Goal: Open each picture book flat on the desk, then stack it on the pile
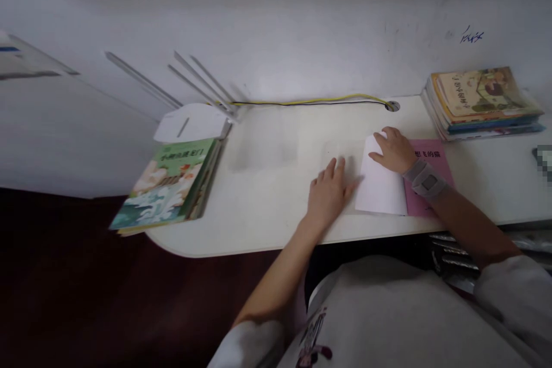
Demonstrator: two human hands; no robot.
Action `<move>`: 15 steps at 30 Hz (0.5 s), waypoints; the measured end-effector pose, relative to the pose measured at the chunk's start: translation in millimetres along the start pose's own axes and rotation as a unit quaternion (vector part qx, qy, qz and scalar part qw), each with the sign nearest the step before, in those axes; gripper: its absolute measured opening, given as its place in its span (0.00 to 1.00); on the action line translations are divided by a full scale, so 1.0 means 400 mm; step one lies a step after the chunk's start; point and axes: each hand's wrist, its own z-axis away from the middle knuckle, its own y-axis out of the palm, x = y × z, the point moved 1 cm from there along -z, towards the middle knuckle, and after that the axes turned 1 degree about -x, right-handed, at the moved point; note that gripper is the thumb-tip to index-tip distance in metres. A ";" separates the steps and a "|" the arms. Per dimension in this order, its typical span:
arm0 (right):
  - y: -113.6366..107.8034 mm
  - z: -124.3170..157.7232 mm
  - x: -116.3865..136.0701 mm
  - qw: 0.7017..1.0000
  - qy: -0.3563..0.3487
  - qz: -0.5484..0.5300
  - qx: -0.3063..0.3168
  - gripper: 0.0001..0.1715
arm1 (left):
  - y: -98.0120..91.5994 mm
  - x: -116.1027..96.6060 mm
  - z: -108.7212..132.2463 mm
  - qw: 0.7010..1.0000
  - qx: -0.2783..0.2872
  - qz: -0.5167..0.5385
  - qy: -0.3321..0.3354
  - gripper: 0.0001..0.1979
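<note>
A pink book (433, 175) lies on the white desk (267, 207) with a white page or cover (382, 184) folded over its left part. My right hand (393, 150) rests on the top of that white page, fingers curled and pressed down; a grey band is on its wrist. Just left of the page, my left hand (330, 192) lies flat on the desk with its fingers stretched out and its thumb touching the page's edge.
A pile of picture books (483, 103) sits at the desk's right back corner. Another pile with a green cover (170, 184) overhangs the left edge, white paper (192, 123) behind it. A yellow and black cable (310, 102) runs along the wall to a grommet (392, 106).
</note>
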 end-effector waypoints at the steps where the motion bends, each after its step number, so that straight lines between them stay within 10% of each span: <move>1: 0.000 0.000 -0.001 1.000 -0.001 -0.002 0.000 0.26 | -0.006 0.004 -0.035 1.000 0.005 -0.014 0.010 0.33; 7: 0.001 0.002 -0.004 1.000 0.002 0.003 0.001 0.26 | 0.041 -0.001 -0.201 0.984 0.087 -0.029 0.153 0.33; 15: -0.029 0.010 0.006 0.998 -0.018 0.044 0.036 0.26 | 0.072 0.002 -0.204 0.989 0.052 -0.018 0.137 0.35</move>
